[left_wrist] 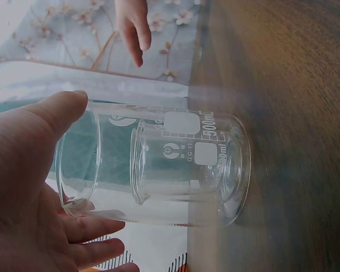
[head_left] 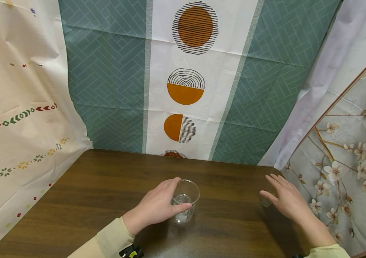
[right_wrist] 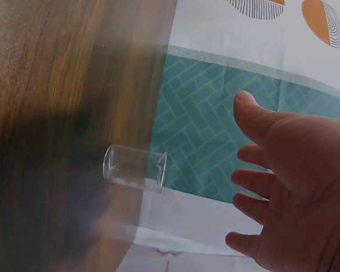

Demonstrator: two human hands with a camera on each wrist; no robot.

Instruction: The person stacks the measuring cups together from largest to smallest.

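Observation:
A large glass beaker [head_left: 196,195] marked 500 ml stands upright on the wooden table, with a smaller beaker [left_wrist: 178,164] nested inside it. My left hand [head_left: 157,206] is at its left side, thumb across the front and fingers behind near the rim. In the left wrist view these fingers are spread, the thumb tip right at the glass. To the right, my right hand [head_left: 287,199] hovers with relaxed, parted fingers and holds nothing. Beyond it a small glass beaker [right_wrist: 135,168] stands on the table, mostly hidden by the thumb in the head view.
The brown table [head_left: 105,190] ends at a green and white patterned cloth [head_left: 115,89] at the back. A cream cloth [head_left: 15,150] hangs at the left, and a floral cloth [head_left: 357,157] closes off the right side near my right hand.

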